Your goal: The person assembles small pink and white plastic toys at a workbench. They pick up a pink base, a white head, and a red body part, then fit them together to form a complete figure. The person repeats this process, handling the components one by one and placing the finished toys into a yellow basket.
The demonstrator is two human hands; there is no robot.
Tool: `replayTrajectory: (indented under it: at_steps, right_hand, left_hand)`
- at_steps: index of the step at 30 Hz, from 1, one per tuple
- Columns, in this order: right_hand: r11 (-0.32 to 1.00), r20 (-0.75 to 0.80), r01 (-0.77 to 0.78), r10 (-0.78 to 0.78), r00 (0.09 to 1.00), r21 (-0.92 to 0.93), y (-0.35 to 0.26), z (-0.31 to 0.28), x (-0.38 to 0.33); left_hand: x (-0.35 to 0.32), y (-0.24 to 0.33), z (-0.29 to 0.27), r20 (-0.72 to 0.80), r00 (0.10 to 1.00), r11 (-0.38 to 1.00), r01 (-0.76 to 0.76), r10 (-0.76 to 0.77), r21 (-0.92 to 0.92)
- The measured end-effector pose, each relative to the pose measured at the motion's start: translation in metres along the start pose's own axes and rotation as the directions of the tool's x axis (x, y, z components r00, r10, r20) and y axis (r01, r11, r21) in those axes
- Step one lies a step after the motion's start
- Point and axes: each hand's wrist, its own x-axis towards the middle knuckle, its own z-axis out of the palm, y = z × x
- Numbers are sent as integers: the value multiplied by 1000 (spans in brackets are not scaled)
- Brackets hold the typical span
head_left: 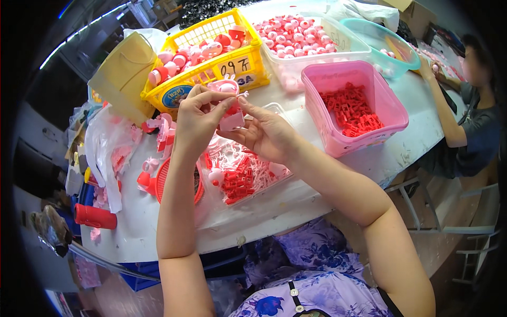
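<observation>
Both hands meet above the table around a small pink and red plastic toy figure (231, 122). My left hand (195, 115) is closed, its thumb and fingers pinching the toy's upper part. From the other side, my right hand (268, 131) grips the same toy, with the thumb near a thin pale pink piece (243, 94) that sticks out of it. The fingers partly hide the toy. Just below lies a clear shallow tray (264, 186) with red plastic parts (237, 182) and thin pale pink parts (260, 171) in it.
Behind stand a yellow basket (257, 59) of pink and red toy parts, a clear tub (343, 57) of pink balls and a turquoise basin (359, 26). A pink bin (319, 124) holds red pieces. At left is a red round basket (160, 182). Another person (459, 127) sits at right.
</observation>
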Motion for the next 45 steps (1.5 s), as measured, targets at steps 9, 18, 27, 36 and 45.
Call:
replayTrajectory:
  at_steps: [9,18,27,36,45]
  right_hand:
    - [1000,15,-26,25,1000,11,-2,8,-2]
    - [998,41,-59,59,997,3,-2,5,-2]
    - [989,-7,-61,62,998,134,-7,9,-1]
    - [985,-29,-41,47,998,168,-9,8,-1]
    - [986,-35,-46,52,998,160,-8,0,2]
  left_hand:
    - [-2,9,-4,-43,999,998,13,-10,69]
    - [-3,10,-4,-31,999,976,-34,42,213]
    - [0,4,-13,-106,994,996,-29,38,90]
    - [-3,18,-26,-23,999,988,-45,49,147]
    - [-5,12,-15,53,996,964,-87,76,250]
